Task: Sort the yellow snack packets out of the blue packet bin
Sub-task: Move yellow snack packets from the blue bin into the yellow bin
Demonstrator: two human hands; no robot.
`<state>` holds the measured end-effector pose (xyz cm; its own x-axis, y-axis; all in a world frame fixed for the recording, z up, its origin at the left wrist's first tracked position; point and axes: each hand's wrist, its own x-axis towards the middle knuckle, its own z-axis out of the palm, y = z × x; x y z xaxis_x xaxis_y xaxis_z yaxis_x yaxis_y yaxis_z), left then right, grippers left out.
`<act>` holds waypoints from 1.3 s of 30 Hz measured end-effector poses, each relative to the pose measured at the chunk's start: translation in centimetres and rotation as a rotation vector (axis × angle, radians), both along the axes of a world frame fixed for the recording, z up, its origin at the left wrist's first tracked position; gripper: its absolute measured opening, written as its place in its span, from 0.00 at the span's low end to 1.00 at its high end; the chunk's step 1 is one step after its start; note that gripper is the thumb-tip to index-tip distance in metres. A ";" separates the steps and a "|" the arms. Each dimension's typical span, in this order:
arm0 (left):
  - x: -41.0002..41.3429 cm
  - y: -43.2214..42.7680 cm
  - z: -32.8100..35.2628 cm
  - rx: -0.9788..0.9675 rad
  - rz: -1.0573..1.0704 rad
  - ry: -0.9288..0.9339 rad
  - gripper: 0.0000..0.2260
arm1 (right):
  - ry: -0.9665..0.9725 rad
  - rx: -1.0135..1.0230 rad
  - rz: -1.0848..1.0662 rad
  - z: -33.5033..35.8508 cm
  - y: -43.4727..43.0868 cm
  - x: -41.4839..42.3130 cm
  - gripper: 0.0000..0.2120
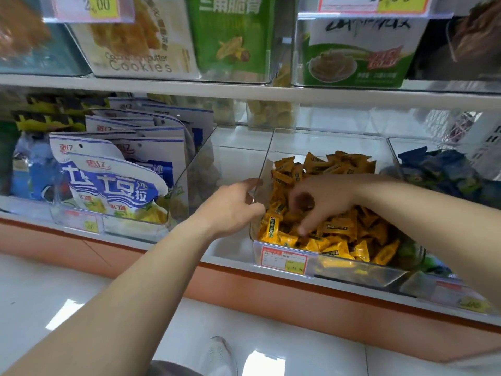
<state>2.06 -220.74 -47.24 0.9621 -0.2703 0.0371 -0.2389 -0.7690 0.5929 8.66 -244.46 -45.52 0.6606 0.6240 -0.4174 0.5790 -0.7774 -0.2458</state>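
Left hand [230,204] pinches wall of clear bin [267,158]. Right hand [322,199] down in yellow packets [341,248], blurry; cannot tell if holding any. Blue packets [439,169] in next bin [393,151].

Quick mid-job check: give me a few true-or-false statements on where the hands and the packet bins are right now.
1. The right hand reaches down among the yellow packets. True.
2. The left hand rests flat on the shelf. False: it grips the left wall of the clear bin that holds the yellow packets.
3. The blue packets lie in the next bin to the right. True.
4. The price label on the clear bin's front is plain green. False: it is white, red-edged, with a yellow patch.
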 end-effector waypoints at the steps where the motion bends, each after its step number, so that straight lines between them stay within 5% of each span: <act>1: 0.1 0.0 0.0 0.004 -0.002 -0.002 0.27 | 0.011 -0.115 0.045 -0.2 -0.5 -0.2 0.25; 7: -0.3 -0.3 0.3 0.006 -0.010 -0.020 0.24 | -0.508 -0.178 0.049 0.5 -3.3 0.2 0.13; 12: -0.5 -0.4 0.3 0.003 -0.003 -0.027 0.24 | -0.696 -0.036 -0.067 1.3 -4.0 -0.5 0.11; 15: -0.4 -0.5 0.4 0.012 -0.009 -0.025 0.23 | -0.363 0.152 -0.047 1.0 -2.5 -2.6 0.06; 18: -0.4 -0.6 0.4 0.009 -0.005 -0.031 0.22 | -0.045 -0.051 0.062 0.3 -1.7 -3.7 0.10; 29: -0.7 -0.7 0.6 0.023 0.017 -0.020 0.22 | -0.158 -0.025 0.038 -0.5 -1.8 -3.1 0.04; 39: -1.0 -4.3 3.3 0.035 0.101 -0.409 0.22 | -0.258 0.823 -0.565 4.3 -7.8 -7.8 0.07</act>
<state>1.05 -225.01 -43.93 0.8919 -0.1831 0.4136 -0.3711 -0.8189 0.4378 0.81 -252.28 -41.18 0.9551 0.2233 0.1946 0.2920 -0.5994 -0.7453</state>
